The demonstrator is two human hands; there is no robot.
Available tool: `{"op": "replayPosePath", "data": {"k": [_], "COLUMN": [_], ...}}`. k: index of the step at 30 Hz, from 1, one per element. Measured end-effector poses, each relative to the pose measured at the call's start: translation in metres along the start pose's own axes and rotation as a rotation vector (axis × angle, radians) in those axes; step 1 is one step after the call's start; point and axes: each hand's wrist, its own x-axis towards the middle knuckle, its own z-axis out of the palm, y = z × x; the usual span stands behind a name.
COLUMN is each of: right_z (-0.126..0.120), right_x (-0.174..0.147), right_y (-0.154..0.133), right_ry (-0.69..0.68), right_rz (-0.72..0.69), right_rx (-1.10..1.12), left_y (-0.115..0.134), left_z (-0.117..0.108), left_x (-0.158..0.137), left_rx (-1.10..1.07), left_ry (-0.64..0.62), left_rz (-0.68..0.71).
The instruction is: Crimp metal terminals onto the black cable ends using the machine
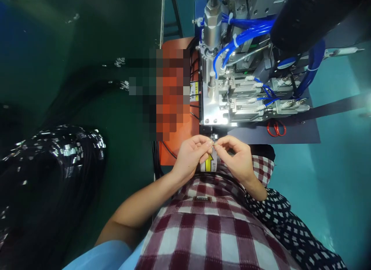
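My left hand point(194, 152) is closed, its thumb and forefinger pinched at the front edge of the machine. Opposite it, my right hand point(236, 156) is closed in a similar pinch. The fingertips of both hands almost meet around a thin, pale, wire-like strand point(215, 143), mostly hidden by the fingers. Just beyond the fingertips is a small metal fixture point(214, 136) of the machine point(213, 111). Below the hands shows a white label with a yellow arrow point(208, 163).
Blue air tubes point(252, 28) run over the machine. Red-handled scissors point(276, 128) lie on the dark board at the right. An orange mat point(168, 156) is left of the machine. Black cable bundles with silvery ends point(69, 146) lie on the dark green table point(124, 154).
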Motion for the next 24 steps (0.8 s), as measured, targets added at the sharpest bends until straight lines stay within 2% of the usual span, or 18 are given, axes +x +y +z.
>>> {"op": "replayPosePath", "data": {"k": [24], "right_z": [0.0037], "right_x": [-0.0007], "right_y": [0.0018], "right_ry": [-0.008], "right_rz": [0.099], "right_rx": [0.142], "left_y": [0.0018], "left_z": [-0.0009], "left_x": [-0.0013], "left_rx": [0.005], "left_ry": [-0.076], "left_rz": [-0.014]}}
